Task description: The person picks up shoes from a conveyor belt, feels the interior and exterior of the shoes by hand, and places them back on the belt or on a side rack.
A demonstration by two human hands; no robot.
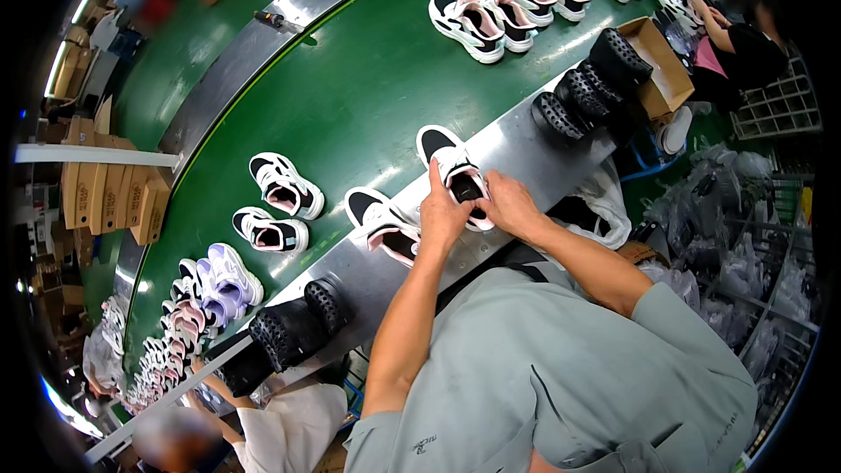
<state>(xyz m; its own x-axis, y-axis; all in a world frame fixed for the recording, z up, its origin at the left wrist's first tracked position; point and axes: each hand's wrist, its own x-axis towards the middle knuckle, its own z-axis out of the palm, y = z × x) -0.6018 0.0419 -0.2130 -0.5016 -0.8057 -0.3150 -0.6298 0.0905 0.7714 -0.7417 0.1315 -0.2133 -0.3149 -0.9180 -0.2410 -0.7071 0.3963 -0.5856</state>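
Note:
A white and black sneaker [445,151] with a pink lining rests on the metal ledge in front of me, toe pointing away. My left hand [444,213] grips the left side of its opening, its index finger stretched along the upper. On the other side my right hand [512,207] is closed on the collar. Both thumbs meet at the opening, over the dark insole; the fingertips inside are partly hidden. Just left of my left hand a matching sneaker [377,212] lies on the ledge, its heel partly behind my forearm.
Beyond the metal ledge [517,158] runs a green conveyor [350,96] carrying two sneakers [282,186], a lilac pair [228,282] and more at the far right [477,24]. Black studded pieces [293,333] sit on the ledge. Co-workers are at left [289,425] and right [753,48].

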